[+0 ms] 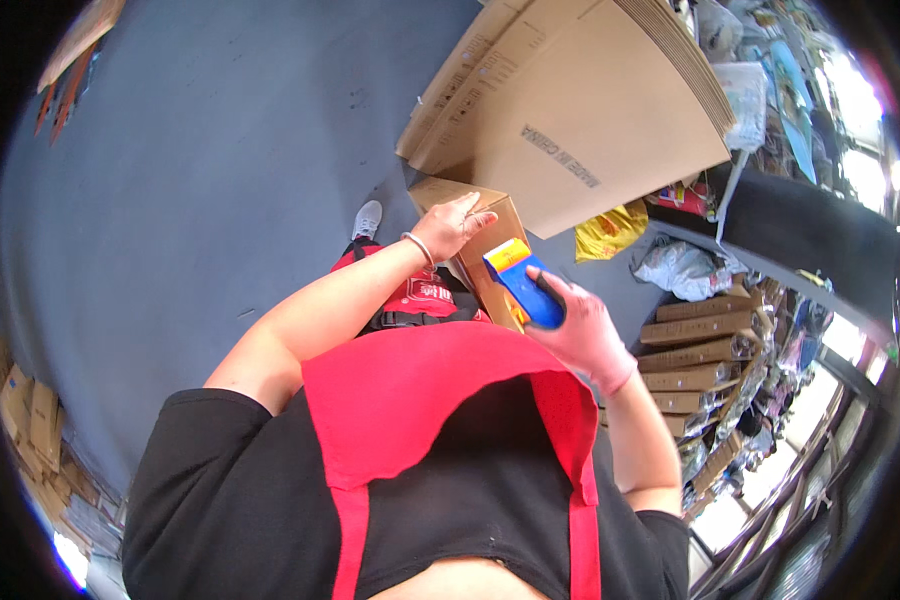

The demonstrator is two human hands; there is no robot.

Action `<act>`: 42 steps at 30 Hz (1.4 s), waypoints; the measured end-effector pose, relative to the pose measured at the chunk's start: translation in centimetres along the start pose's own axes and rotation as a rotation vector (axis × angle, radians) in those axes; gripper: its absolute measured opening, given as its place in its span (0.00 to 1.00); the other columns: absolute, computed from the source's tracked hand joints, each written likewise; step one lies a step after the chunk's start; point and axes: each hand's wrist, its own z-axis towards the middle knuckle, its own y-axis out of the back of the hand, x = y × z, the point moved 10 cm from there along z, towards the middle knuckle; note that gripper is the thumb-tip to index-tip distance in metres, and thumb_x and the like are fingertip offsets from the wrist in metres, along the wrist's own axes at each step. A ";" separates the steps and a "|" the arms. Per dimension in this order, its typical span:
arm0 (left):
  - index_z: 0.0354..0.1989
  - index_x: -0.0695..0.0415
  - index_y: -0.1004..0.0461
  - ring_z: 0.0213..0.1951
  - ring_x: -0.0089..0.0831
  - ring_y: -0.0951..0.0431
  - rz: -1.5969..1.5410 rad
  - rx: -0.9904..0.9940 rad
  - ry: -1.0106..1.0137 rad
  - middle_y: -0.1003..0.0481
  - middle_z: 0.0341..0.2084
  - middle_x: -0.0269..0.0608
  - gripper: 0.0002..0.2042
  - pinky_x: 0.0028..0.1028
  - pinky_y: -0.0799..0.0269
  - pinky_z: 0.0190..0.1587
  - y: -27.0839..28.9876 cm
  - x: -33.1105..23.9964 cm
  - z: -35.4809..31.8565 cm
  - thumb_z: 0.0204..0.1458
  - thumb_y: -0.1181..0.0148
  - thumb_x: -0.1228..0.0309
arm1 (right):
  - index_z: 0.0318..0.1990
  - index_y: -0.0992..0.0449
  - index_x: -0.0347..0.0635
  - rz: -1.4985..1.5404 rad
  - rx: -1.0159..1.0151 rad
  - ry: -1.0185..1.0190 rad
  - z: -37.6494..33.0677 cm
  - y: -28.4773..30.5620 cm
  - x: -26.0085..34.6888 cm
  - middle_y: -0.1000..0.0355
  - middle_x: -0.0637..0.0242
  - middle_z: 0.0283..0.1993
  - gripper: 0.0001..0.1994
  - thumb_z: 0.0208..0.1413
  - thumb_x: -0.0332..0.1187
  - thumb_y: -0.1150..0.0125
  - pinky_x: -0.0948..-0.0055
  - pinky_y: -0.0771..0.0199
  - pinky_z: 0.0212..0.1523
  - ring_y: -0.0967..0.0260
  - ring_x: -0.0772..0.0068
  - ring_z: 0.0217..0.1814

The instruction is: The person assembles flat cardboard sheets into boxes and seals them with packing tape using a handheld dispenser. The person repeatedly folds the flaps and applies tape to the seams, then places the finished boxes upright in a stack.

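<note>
A narrow brown cardboard box (495, 215) stands in front of me, its long edge running toward my body. My left hand (455, 228) lies on its far end with the fingers stretched out, a pale band round the wrist. In my right hand (585, 335), which seems to wear a thin pale glove, is a blue and yellow tape dispenser (530, 285). The fingers wrap round its blue body, and its yellow end points at the box, close over the top. Whether the dispenser touches the box I cannot tell.
A thick stack of flat cardboard sheets (610, 110) leans just beyond the box. To its right lie a yellow plastic bag (610, 232) and a white bag (680, 268). Long cartons (695, 350) are piled at the right. Grey floor (200, 180) stretches out on the left.
</note>
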 end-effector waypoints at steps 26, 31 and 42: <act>0.76 0.61 0.38 0.63 0.26 0.27 -0.129 0.571 -0.126 0.27 0.65 0.40 0.34 0.30 0.31 0.67 -20.3 -13.8 -8.3 0.62 0.32 0.72 | 0.68 0.29 0.39 1.785 -1.388 -0.209 -39.1 -12.9 -33.5 0.23 0.64 0.61 0.24 0.66 0.35 0.36 0.68 0.25 0.66 0.24 0.68 0.62; 0.77 0.54 0.40 0.74 0.47 0.38 0.399 0.943 -0.717 0.39 0.74 0.57 0.30 0.37 0.44 0.75 -37.3 -20.2 -25.1 0.69 0.42 0.64 | 0.66 0.28 0.42 2.261 -1.288 -0.099 -38.6 -22.9 -40.6 0.24 0.61 0.64 0.25 0.68 0.47 0.45 0.57 0.31 0.73 0.27 0.59 0.68; 0.66 0.53 0.31 0.51 0.38 0.16 -0.294 0.864 0.774 0.20 0.55 0.44 0.28 0.49 0.17 0.51 -55.0 -1.4 -26.0 0.60 0.31 0.58 | 0.56 0.25 0.47 2.513 -1.798 -0.177 -43.2 -40.8 -39.9 0.23 0.67 0.58 0.21 0.68 0.50 0.53 0.60 0.26 0.64 0.26 0.61 0.59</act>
